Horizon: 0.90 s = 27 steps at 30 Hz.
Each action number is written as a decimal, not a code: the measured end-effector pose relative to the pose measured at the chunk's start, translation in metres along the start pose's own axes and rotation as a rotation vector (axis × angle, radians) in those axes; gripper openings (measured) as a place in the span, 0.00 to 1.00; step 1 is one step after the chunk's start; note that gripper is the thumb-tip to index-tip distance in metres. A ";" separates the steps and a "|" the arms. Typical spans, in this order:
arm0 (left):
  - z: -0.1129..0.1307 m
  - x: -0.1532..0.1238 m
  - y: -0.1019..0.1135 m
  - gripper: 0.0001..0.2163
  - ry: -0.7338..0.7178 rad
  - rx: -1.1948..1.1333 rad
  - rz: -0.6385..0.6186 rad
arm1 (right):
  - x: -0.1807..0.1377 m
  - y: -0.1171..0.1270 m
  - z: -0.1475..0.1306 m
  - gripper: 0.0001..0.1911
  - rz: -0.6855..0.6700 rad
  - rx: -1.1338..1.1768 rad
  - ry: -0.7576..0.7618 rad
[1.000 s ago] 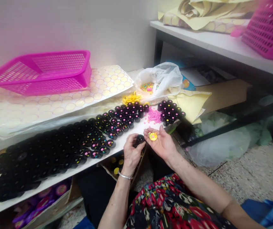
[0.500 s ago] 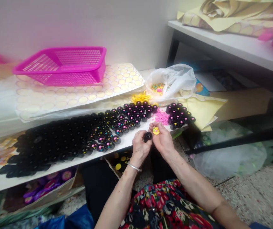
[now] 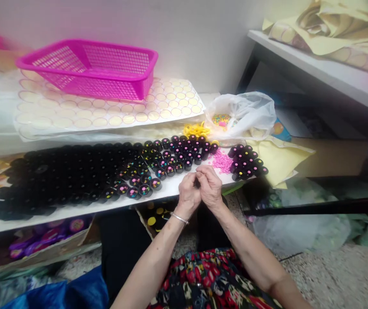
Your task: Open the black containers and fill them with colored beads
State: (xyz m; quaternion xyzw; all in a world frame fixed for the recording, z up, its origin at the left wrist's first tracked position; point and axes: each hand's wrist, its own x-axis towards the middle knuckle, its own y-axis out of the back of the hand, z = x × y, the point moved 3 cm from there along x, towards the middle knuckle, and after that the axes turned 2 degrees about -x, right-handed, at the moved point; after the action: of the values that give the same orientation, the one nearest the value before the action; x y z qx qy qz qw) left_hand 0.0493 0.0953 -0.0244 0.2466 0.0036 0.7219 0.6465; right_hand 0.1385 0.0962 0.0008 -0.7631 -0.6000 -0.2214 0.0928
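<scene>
1. We're seeing the left hand (image 3: 188, 192) curling its fingers around a black cup (image 3: 197, 183), which both hands are mostly hiding at the table's (image 3: 170, 183) near edge.
2. Right hand (image 3: 211, 185) is bending its fingers over it; we're not managing to tell what they're pinching.
3. Black rows of cups (image 3: 64, 174) are crowding left; a smaller cluster (image 3: 247, 168) is standing right, pink pellets (image 3: 221, 162) lying between.
4. Far: yellow pieces (image 3: 196, 130), plastic bag (image 3: 254, 111), and pink basket (image 3: 107, 88) sitting on a circle-printed sheet (image 3: 178, 103).
5. Near left, below: purple packets (image 3: 44, 241) are showing a round label (image 3: 76, 225), too blurred for our reading.
</scene>
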 end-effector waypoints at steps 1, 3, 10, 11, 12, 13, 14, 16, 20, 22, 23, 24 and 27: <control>0.000 0.000 0.000 0.04 -0.025 0.012 0.003 | 0.000 0.000 0.002 0.06 0.012 -0.010 0.016; 0.001 0.000 0.000 0.04 -0.083 0.039 0.005 | -0.001 -0.001 0.005 0.07 0.038 -0.025 0.044; 0.007 0.002 0.001 0.04 -0.229 0.137 0.037 | -0.004 0.001 0.004 0.11 0.011 -0.065 0.215; 0.007 0.002 0.001 0.04 -0.231 0.140 0.040 | -0.003 0.001 0.004 0.11 0.010 -0.063 0.217; 0.008 0.002 0.001 0.04 -0.233 0.141 0.041 | -0.002 0.002 0.005 0.12 0.015 -0.057 0.214; 0.008 0.003 0.001 0.04 -0.237 0.140 0.043 | -0.002 0.002 0.005 0.12 0.023 -0.048 0.210; 0.009 0.003 0.001 0.04 -0.243 0.137 0.046 | -0.001 0.002 0.006 0.12 0.029 -0.039 0.207; 0.010 0.003 0.001 0.04 -0.256 0.134 0.055 | -0.001 0.002 0.007 0.13 0.028 -0.029 0.199; 0.010 0.003 0.001 0.05 -0.252 0.144 0.043 | -0.003 0.001 0.009 0.13 0.028 -0.040 0.179; 0.009 0.002 0.000 0.05 -0.247 0.154 0.039 | -0.004 0.001 0.009 0.13 0.024 -0.020 0.178; 0.008 0.001 0.000 0.05 -0.245 0.159 0.039 | -0.004 0.001 0.009 0.13 0.023 -0.005 0.179; 0.007 0.001 0.000 0.06 -0.243 0.165 0.042 | -0.005 0.001 0.008 0.13 0.024 0.009 0.180; 0.005 0.000 -0.001 0.06 -0.234 0.181 0.051 | -0.007 0.001 0.008 0.12 0.031 0.031 0.160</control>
State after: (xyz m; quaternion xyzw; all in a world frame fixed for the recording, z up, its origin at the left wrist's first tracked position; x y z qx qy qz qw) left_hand 0.0523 0.0940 -0.0200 0.3866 -0.0130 0.7010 0.5992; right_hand 0.1403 0.0934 -0.0094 -0.7507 -0.5821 -0.2709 0.1556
